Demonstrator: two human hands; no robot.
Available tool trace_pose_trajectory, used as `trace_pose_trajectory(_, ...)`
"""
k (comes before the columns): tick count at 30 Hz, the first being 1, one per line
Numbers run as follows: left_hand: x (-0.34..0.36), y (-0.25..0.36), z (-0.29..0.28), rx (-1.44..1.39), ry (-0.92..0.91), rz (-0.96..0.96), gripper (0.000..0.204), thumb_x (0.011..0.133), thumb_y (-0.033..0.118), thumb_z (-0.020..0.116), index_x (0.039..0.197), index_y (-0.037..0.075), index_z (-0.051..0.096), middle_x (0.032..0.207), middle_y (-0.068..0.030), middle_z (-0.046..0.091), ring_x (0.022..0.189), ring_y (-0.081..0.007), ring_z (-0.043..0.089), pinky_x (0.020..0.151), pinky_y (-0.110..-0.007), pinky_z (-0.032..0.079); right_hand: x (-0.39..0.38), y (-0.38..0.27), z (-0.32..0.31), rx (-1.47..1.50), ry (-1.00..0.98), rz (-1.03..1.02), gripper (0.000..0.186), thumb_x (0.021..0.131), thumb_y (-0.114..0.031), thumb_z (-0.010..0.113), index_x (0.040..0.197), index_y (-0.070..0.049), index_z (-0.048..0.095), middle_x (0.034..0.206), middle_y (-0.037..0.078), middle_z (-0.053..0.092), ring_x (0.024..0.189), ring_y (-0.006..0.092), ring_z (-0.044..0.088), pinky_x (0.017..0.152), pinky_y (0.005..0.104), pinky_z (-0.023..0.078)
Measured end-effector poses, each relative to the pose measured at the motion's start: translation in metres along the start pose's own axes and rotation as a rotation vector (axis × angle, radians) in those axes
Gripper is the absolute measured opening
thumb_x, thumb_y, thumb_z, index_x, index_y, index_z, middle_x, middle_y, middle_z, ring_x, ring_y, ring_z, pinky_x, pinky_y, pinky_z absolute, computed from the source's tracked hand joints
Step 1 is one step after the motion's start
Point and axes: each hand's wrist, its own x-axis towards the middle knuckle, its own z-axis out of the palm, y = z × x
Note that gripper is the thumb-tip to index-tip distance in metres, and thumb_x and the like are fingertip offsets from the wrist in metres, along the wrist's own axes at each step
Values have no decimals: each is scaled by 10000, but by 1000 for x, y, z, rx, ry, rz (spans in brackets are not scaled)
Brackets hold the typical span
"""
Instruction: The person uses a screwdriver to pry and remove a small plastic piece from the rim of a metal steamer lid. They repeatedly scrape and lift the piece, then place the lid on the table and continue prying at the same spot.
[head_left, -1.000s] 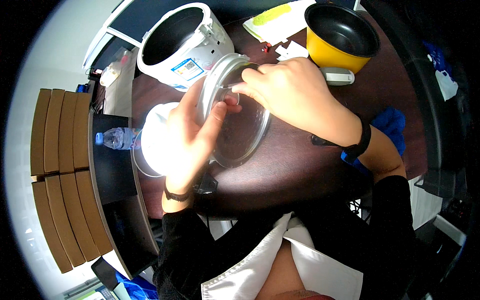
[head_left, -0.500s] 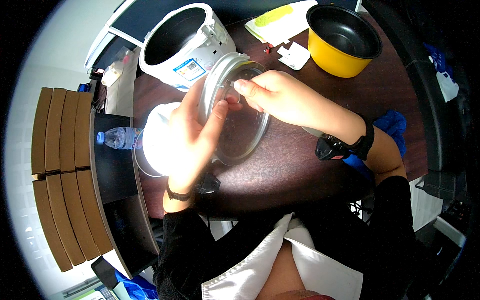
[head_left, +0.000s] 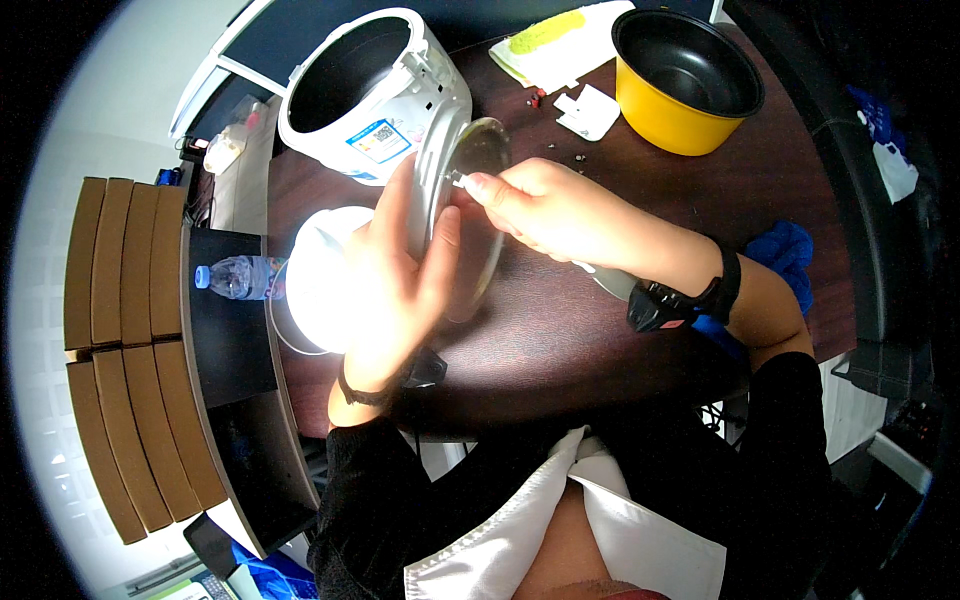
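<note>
My left hand (head_left: 405, 270) grips a round lid (head_left: 490, 145) with a pale rim and a see-through middle, tilted almost edge-on over the table. Thumb and fingers of my right hand (head_left: 525, 200) are pinched together at the lid's face. A small pale bit shows at the thumb tip; whether it belongs to the lid I cannot tell. Just beyond stands a white rice cooker body (head_left: 385, 125), lidless, dark inside. Below my left hand lies a rounded white piece (head_left: 315, 275), washed out by glare. Part of a grey-white object (head_left: 610, 282) shows beneath my right wrist.
A yellow pot (head_left: 680, 115) with black inside stands at the far right, by a small white plate (head_left: 590, 112) and a white-green cloth (head_left: 550, 45). Blue cloth (head_left: 780, 250) lies at right. Left are a water bottle (head_left: 240, 277) and brown boxes (head_left: 125, 265).
The lid has turned more edge-on in my left hand. My right hand has shifted slightly down, still pinched at it. Small dark bits on the table beyond it now show.
</note>
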Motion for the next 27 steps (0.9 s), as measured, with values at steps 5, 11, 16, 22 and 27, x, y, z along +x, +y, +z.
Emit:
trace_pose_trajectory(5, -3, 2, 2, 68, 26, 61, 453, 840, 105, 599, 1231, -81, 467, 753, -235, 646, 629, -327, 674, 558, -350, 520, -1, 3, 5, -108, 103, -101, 415, 957, -322, 451, 799, 23, 618, 650, 242, 577, 647, 392, 604, 581, 441, 449)
trace_pose_trajectory(11, -4, 0, 5, 44, 43, 65, 447, 844, 109, 593, 1222, -92, 464, 759, -233, 646, 649, -324, 677, 569, -359, 521, 0, 15, 9, -323, 278, -311, 387, 935, -310, 494, 721, -12, 615, 585, 190, 575, 567, 367, 604, 501, 435, 457)
trace_pose_trajectory(16, 1, -2, 1, -90, -29, -37, 429, 839, 95, 587, 1217, -78, 481, 795, -205, 665, 691, -283, 686, 609, -338, 519, -1, 14, 4, -846, 473, -510, 346, 904, -327, 535, 681, -79, 624, 528, 117, 573, 507, 282, 620, 467, 399, 488)
trace_pose_trajectory(22, 5, -8, -7, -374, -169, -127, 390, 853, 55, 553, 1226, -44, 499, 848, -140, 690, 773, -214, 687, 695, -292, 515, 0, 8, -8, -885, 411, -519, 339, 897, -340, 548, 694, -84, 635, 525, 107, 574, 505, 266, 620, 484, 381, 490)
trace_pose_trajectory(27, 7, -6, -8, -423, -157, -147, 381, 860, 52, 547, 1229, -34, 503, 898, -123, 688, 832, -196, 680, 757, -285, 510, 5, 6, -8, -233, 302, -265, 391, 931, -327, 514, 719, -20, 632, 569, 186, 562, 507, 305, 594, 489, 378, 441)
